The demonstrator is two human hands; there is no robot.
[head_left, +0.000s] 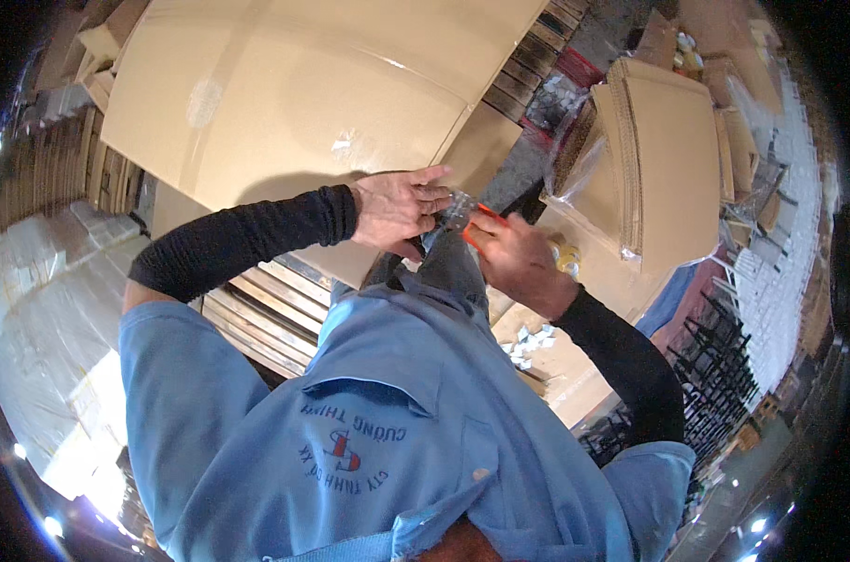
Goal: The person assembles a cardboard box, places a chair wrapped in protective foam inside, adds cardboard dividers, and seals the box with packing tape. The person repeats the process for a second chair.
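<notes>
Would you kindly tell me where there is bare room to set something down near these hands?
The large box top is mostly bare beyond the left hand, bordered on its right by pallet slats. It is crowded by the box's near edge, where both hands and the orange tool meet, and around the white pieces.

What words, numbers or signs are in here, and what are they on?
Blue shirt: dark lettering around a red-and-blue emblem, upside down here; I won't copy the words out.
Big cardboard box: no words I can make out.
Orange tool in the right hand: too small and blurred to tell.
</notes>
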